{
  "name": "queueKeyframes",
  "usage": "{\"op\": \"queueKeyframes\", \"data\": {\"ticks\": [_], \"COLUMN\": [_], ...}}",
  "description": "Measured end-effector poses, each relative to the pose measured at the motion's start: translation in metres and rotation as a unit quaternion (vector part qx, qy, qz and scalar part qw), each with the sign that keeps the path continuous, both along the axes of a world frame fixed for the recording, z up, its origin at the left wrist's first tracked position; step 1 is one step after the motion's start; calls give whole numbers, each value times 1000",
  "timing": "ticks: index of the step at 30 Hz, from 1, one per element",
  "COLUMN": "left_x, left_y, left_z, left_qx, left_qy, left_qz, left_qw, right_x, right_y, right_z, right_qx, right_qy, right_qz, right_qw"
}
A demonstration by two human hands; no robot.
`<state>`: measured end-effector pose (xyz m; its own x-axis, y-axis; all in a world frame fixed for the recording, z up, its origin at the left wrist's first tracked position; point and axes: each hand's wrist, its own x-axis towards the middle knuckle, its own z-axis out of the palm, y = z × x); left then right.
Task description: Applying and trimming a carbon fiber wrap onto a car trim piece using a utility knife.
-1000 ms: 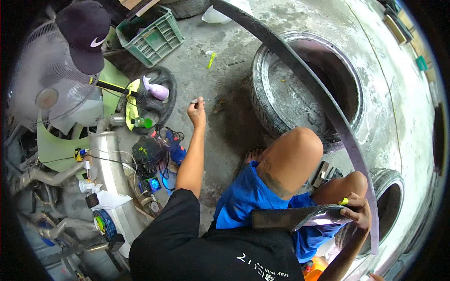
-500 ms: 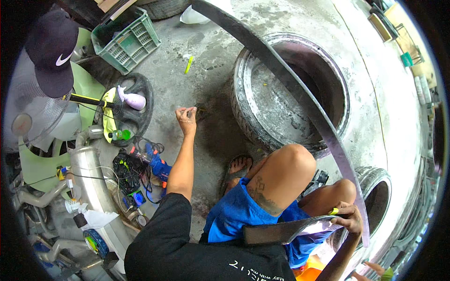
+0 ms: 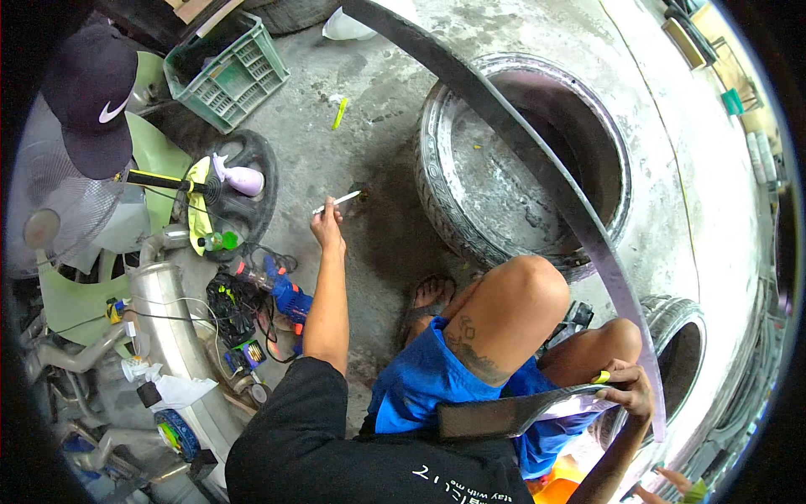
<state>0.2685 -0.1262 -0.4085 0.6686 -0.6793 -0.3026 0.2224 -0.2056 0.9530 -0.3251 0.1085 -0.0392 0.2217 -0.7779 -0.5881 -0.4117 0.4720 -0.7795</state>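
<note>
A slim white pen-like stick (image 3: 337, 202) is pinched in my left hand (image 3: 328, 227), its thin end pointing right above the concrete floor. Over my lap, my right hand (image 3: 630, 391) is closed on a dark, textured curved strip (image 3: 478, 420), fingers on its upper edge. A small yellow-green tab (image 3: 601, 377) shows at those fingertips. Another long dark band (image 3: 537, 160) arcs from the top of the view, over a large tire (image 3: 432, 181), down beside my right hand. Whether the band and the strip join is hidden.
Left of me lie a metal muffler (image 3: 172, 328), a blue power tool (image 3: 290, 301) with cables, and a round black base (image 3: 252, 197) bearing a lilac bottle (image 3: 245, 181). A green crate (image 3: 231, 84) stands farther off. One yellow strip (image 3: 339, 113) lies on the floor.
My left hand has drawn back slightly toward me, and the white stick now shows in its fingers. My right hand keeps its hold on the dark strip.
</note>
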Motion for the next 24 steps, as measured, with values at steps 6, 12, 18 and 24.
{"op": "queueKeyframes", "data": {"ticks": [6, 12, 18, 24], "left_x": [20, 124, -34, -151], "left_y": [17, 34, 49, 107], "left_z": [-30, 5, 215, 326], "left_qx": [-43, -7, -160, -247], "left_qy": [104, 130, 153, 227], "left_qz": [45, 32, -133, -296], "left_qw": [993, 991, 966, 894], "right_x": [5, 10, 14, 14], "right_y": [-5, -13, -7, 14], "right_z": [10, -6, -11, -11], "right_qx": [-18, -105, -204, -230], "right_qy": [25, -47, -84, -78], "right_qz": [49, 99, 105, 79], "right_qw": [998, 988, 970, 967]}}
